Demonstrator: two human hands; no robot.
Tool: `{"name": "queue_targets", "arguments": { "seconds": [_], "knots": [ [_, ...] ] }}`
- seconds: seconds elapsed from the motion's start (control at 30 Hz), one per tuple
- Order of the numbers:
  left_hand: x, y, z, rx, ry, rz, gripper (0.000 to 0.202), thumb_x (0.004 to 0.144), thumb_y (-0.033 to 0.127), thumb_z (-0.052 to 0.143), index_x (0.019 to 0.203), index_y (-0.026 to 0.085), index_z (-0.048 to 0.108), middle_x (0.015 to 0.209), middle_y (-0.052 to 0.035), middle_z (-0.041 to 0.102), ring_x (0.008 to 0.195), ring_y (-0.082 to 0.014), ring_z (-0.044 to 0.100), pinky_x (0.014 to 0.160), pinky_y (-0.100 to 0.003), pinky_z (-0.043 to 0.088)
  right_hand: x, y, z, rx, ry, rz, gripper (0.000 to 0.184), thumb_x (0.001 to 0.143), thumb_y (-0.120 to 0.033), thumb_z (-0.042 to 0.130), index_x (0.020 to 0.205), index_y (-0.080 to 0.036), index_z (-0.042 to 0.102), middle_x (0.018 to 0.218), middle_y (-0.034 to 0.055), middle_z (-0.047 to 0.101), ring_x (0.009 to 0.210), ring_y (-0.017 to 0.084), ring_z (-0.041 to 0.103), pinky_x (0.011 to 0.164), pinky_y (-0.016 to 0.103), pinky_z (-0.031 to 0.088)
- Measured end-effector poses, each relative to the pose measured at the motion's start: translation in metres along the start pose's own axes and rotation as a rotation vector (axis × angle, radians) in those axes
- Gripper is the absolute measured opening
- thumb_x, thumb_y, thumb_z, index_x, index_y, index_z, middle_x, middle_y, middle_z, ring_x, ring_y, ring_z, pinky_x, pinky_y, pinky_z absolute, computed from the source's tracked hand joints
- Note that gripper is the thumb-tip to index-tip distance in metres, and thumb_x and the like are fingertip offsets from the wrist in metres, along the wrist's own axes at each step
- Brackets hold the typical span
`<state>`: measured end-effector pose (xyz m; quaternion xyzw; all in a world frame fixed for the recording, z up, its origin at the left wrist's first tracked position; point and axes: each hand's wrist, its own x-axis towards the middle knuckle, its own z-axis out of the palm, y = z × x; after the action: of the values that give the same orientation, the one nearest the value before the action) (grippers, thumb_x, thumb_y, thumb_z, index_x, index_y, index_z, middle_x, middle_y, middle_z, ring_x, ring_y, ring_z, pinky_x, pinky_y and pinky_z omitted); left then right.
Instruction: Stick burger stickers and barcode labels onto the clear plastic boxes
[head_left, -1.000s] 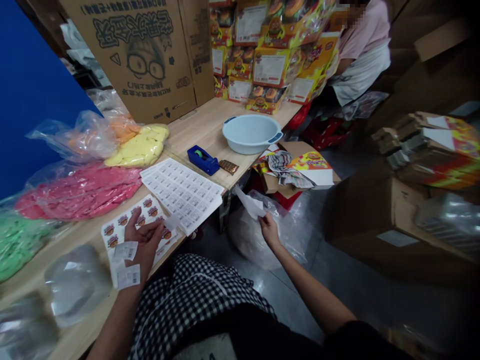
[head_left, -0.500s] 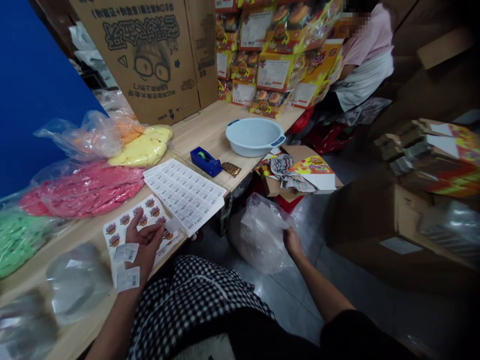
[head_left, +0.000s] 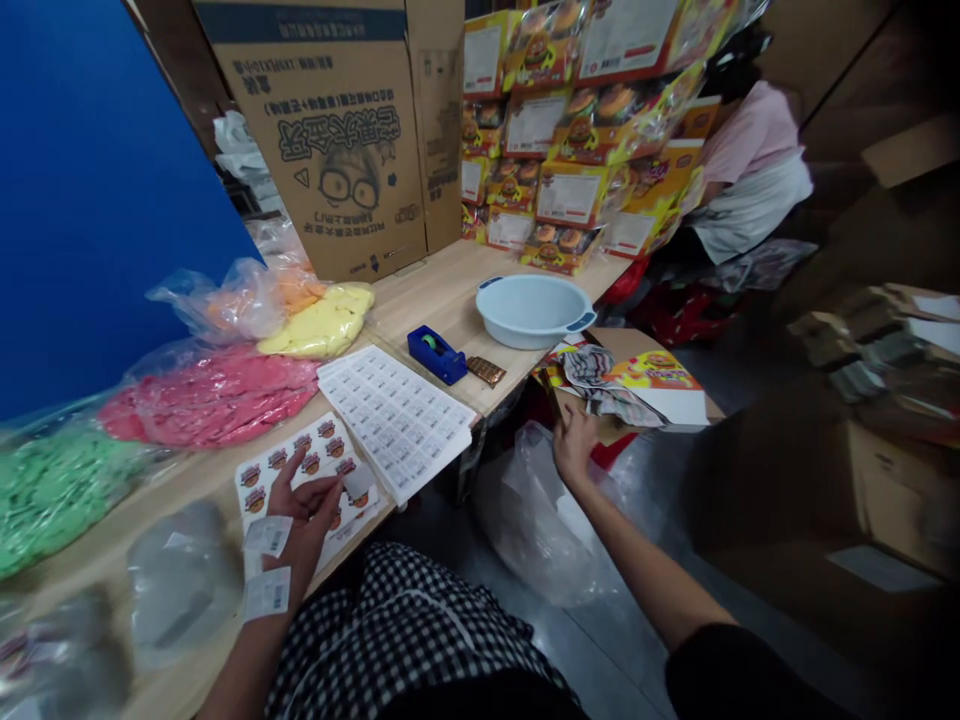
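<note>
Head view, what changes?

Right hand [head_left: 574,445] leaves the clear plastic bag [head_left: 534,530], fingers spread open beyond the desk [head_left: 435,300].

And left hand [head_left: 300,510]?

Pinches a white barcode label [head_left: 358,482] above the desk's burger sticker sheet [head_left: 322,440], so only that label is held

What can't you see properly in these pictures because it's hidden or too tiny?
- White label sheet: the print is too small to read in the head view.
- Burger sticker sheet: the left hand covers part of it.
- Burger boxes: the top edge cuts off the stack.
- Cardboard cartons: dark and blurred at the right.
</note>
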<state>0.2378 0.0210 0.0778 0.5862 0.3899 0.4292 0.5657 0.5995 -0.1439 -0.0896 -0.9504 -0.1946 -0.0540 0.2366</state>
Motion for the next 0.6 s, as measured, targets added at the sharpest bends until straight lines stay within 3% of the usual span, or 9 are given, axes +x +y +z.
{"name": "queue_targets", "arguments": {
  "seconds": [0.1, 0.17, 0.23, 0.3, 0.4, 0.6],
  "knots": [
    [-0.001, 0.0, 0.003, -0.014, 0.014, -0.014, 0.083, 0.059, 0.025, 0.078, 0.131, 0.022, 0.038, 0.074, 0.0019, 0.07, 0.063, -0.0117, 0.066, 0.053, -0.016, 0.05, 0.032, -0.057, -0.005, 0.129, 0.065, -0.228, 0.047, 0.086, -0.032, 0.039, 0.131, -0.018, 0.04, 0.128, 0.0128, 0.047, 0.118, 0.026, 0.039, 0.094, 0.041, 0.033],
    [-0.002, 0.0, 0.003, -0.008, 0.018, -0.009, 0.08, 0.06, 0.025, 0.077, 0.13, 0.021, 0.038, 0.074, 0.0019, 0.07, 0.058, -0.0104, 0.064, 0.05, -0.016, 0.048, 0.046, -0.092, -0.003, 0.192, 0.04, -0.39, 0.052, 0.081, -0.035, 0.049, 0.13, -0.018, 0.042, 0.127, 0.0132, 0.049, 0.114, 0.028, 0.04, 0.092, 0.041, 0.033],
    [-0.004, 0.002, 0.001, -0.004, 0.01, -0.006, 0.08, 0.061, 0.025, 0.077, 0.131, 0.021, 0.037, 0.075, 0.0016, 0.07, 0.056, -0.0102, 0.063, 0.049, -0.017, 0.048, 0.053, -0.115, 0.001, 0.206, -0.004, -0.436, 0.047, 0.08, -0.033, 0.052, 0.124, -0.019, 0.05, 0.12, 0.0133, 0.055, 0.108, 0.029, 0.042, 0.089, 0.042, 0.032],
    [-0.005, 0.002, -0.002, -0.006, -0.002, -0.009, 0.081, 0.062, 0.025, 0.077, 0.131, 0.021, 0.036, 0.076, 0.0011, 0.07, 0.059, -0.0111, 0.064, 0.051, -0.018, 0.049, 0.055, -0.121, 0.004, 0.217, -0.023, -0.423, 0.038, 0.08, -0.029, 0.05, 0.115, -0.019, 0.058, 0.111, 0.0134, 0.059, 0.103, 0.028, 0.044, 0.087, 0.041, 0.032],
    [-0.004, 0.001, -0.008, 0.004, -0.005, 0.002, 0.08, 0.061, 0.026, 0.077, 0.13, 0.021, 0.037, 0.076, 0.0006, 0.07, 0.063, -0.0129, 0.066, 0.054, -0.02, 0.051, 0.046, -0.095, 0.005, 0.265, -0.005, -0.38, 0.034, 0.081, -0.025, 0.046, 0.111, -0.019, 0.062, 0.105, 0.0125, 0.059, 0.101, 0.027, 0.045, 0.086, 0.039, 0.032],
    [-0.002, -0.002, -0.008, 0.041, -0.024, 0.024, 0.08, 0.061, 0.027, 0.077, 0.13, 0.021, 0.037, 0.077, -0.0001, 0.07, 0.064, -0.0138, 0.067, 0.056, -0.021, 0.053, -0.018, 0.014, -0.006, 0.318, 0.13, -0.045, 0.046, 0.086, -0.028, 0.028, 0.123, -0.01, 0.05, 0.111, 0.018, 0.054, 0.104, 0.027, 0.045, 0.089, 0.043, 0.033]
  ]
}}
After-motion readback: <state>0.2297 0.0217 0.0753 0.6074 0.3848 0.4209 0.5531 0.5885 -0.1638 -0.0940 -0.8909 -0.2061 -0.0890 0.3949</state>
